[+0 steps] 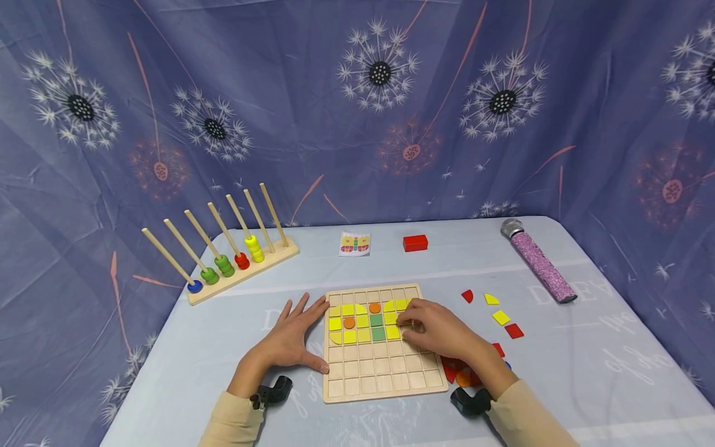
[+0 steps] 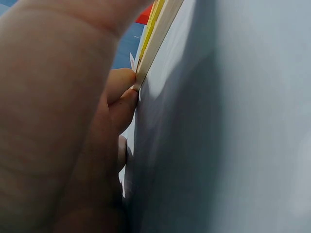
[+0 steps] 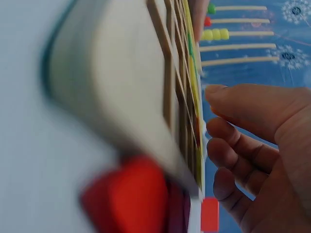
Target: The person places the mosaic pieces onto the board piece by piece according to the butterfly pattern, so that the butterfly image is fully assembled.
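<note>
L hand (image 1: 297,338) is splayed w/ thumb + index against the left edge of the wooden grid board (image 1: 365,366) on the table (image 1: 223,335), prob so it doesn't slide, while R hand (image 1: 438,329) is curled over its yellow tiles (image 1: 393,333), tho can't tell if it's pinching one tbh.

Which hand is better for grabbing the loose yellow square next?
Probably the right hand. It's over the right part of the board, nearer the loose yellow square. The left hand touches the board's left edge, so it would likely have to reach across.
</note>
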The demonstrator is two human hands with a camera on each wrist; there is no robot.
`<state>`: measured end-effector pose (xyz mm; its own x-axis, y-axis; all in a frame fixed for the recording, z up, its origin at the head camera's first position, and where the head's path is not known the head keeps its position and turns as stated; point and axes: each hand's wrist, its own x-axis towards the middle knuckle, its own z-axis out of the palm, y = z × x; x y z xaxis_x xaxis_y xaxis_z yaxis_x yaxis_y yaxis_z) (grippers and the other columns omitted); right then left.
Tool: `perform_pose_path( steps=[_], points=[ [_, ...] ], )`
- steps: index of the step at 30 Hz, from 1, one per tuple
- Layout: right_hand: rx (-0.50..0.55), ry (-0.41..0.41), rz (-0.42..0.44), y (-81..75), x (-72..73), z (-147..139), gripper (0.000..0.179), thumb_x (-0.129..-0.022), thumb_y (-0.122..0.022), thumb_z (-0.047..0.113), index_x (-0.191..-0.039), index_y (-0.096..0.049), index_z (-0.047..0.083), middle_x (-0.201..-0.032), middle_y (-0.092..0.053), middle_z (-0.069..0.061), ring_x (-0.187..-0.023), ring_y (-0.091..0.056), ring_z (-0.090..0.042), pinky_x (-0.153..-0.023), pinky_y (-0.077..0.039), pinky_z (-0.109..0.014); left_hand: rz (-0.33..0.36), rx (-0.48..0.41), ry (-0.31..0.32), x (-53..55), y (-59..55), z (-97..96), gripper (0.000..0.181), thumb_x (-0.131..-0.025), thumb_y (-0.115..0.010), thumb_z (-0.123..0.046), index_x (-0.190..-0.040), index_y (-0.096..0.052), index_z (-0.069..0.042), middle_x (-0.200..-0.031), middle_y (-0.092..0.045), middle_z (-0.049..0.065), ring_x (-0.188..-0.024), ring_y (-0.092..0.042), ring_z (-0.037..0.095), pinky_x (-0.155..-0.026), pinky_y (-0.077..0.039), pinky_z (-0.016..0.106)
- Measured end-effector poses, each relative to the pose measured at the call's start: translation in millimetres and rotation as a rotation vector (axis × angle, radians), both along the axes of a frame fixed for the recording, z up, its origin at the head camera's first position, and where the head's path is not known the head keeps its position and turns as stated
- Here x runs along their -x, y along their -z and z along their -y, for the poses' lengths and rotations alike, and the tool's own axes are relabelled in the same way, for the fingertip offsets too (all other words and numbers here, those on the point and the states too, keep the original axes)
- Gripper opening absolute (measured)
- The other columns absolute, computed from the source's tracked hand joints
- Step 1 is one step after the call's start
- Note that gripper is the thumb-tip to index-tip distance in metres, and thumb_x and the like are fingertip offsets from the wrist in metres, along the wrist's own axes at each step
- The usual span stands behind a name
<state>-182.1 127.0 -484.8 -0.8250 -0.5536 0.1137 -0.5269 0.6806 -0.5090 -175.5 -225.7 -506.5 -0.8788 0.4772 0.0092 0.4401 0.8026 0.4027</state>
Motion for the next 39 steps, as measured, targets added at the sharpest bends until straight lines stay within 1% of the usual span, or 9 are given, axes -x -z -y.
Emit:
perform_pose_path(
  steps=[4, 8, 12, 16, 23, 26, 31, 37, 39],
  points=[
    [-0.003, 0.024, 0.032, -3.4, 1.2, -18.5, 0.021, -0.083, -0.075, 0.025, -0.104, -0.074, 0.026, -0.092, -0.058, 0.015, -0.080, -0.052, -0.008, -0.070, -0.047, -0.025, 0.004, 0.003, -0.001, 0.6, -0.7, 1.0, 0.132, -0.046, -0.074, -0.082, -0.154, -0.027, -0.021, -0.158, -0.018, -0.007, -0.145, -0.003, 0.029, -0.113, 0.002, 0.054],
    [-0.008, 0.044, 0.071, -4.8, 0.4, -38.4, 0.021, -0.082, -0.077, 0.026, -0.102, -0.075, 0.027, -0.091, -0.058, 0.017, -0.082, -0.052, -0.008, -0.073, -0.049, -0.025, 0.000, 0.000, 0.000, 0.5, -1.1, 1.3, 0.132, -0.046, -0.074, -0.081, -0.153, -0.027, -0.020, -0.158, -0.019, -0.006, -0.145, -0.003, 0.030, -0.113, 0.002, 0.054],
    [0.002, 0.054, 0.113, -3.1, -2.2, -57.1, 0.022, -0.082, -0.078, 0.027, -0.103, -0.074, 0.026, -0.092, -0.059, 0.016, -0.082, -0.053, -0.010, -0.073, -0.050, -0.025, -0.001, -0.005, -0.002, 0.4, -0.8, 1.3, 0.132, -0.045, -0.075, -0.081, -0.153, -0.028, -0.020, -0.158, -0.019, -0.006, -0.145, -0.004, 0.030, -0.113, 0.002, 0.054],
    [-0.021, 0.049, 0.143, 0.9, -3.9, -69.8, 0.022, -0.082, -0.077, 0.027, -0.104, -0.074, 0.027, -0.091, -0.058, 0.016, -0.082, -0.053, -0.011, -0.071, -0.050, -0.025, -0.002, 0.007, -0.003, 0.8, 0.3, 1.8, 0.133, -0.045, -0.073, -0.082, -0.154, -0.027, -0.021, -0.158, -0.018, -0.007, -0.145, -0.003, 0.029, -0.113, 0.002, 0.053],
    [-0.051, 0.049, 0.163, 5.7, -8.4, -76.9, 0.026, -0.080, -0.079, 0.032, -0.105, -0.073, 0.029, -0.094, -0.055, 0.015, -0.081, -0.051, -0.011, -0.066, -0.048, -0.023, 0.004, 0.008, -0.010, 0.7, 0.3, 1.6, 0.133, -0.045, -0.072, -0.083, -0.154, -0.027, -0.021, -0.158, -0.018, -0.007, -0.145, -0.002, 0.028, -0.113, 0.002, 0.053],
    [-0.043, 0.058, 0.168, 6.1, -11.3, -77.2, 0.027, -0.079, -0.080, 0.036, -0.104, -0.072, 0.029, -0.093, -0.056, 0.015, -0.081, -0.051, -0.011, -0.067, -0.049, -0.023, 0.004, 0.001, -0.006, -0.1, -0.5, 0.9, 0.133, -0.045, -0.073, -0.082, -0.153, -0.028, -0.020, -0.158, -0.019, -0.007, -0.145, -0.003, 0.029, -0.113, 0.002, 0.054],
    [-0.027, 0.070, 0.178, 6.6, -15.5, -77.4, 0.035, -0.075, -0.081, 0.043, -0.105, -0.070, 0.029, -0.095, -0.056, 0.015, -0.084, -0.051, -0.010, -0.070, -0.050, -0.023, -0.012, -0.011, 0.005, -0.4, -1.3, 0.4, 0.133, -0.045, -0.075, -0.080, -0.153, -0.029, -0.017, -0.158, -0.021, -0.004, -0.145, -0.006, 0.032, -0.112, 0.000, 0.057],
    [-0.009, 0.062, 0.149, 8.6, -15.0, -78.2, 0.033, -0.077, -0.081, 0.038, -0.106, -0.070, 0.026, -0.091, -0.056, 0.013, -0.082, -0.051, -0.010, -0.070, -0.048, -0.024, -0.005, -0.010, 0.003, -0.5, -1.8, 0.6, 0.133, -0.045, -0.075, -0.080, -0.153, -0.029, -0.017, -0.158, -0.021, -0.003, -0.145, -0.006, 0.032, -0.112, 0.001, 0.056],
    [-0.006, 0.075, 0.154, 8.6, -14.1, -80.4, 0.032, -0.078, -0.080, 0.038, -0.106, -0.070, 0.026, -0.090, -0.056, 0.013, -0.081, -0.051, -0.011, -0.069, -0.048, -0.024, 0.003, -0.006, -0.003, -0.6, -1.6, 0.5, 0.133, -0.045, -0.074, -0.081, -0.153, -0.029, -0.018, -0.158, -0.020, -0.005, -0.145, -0.005, 0.031, -0.112, 0.001, 0.055]
  ],
)
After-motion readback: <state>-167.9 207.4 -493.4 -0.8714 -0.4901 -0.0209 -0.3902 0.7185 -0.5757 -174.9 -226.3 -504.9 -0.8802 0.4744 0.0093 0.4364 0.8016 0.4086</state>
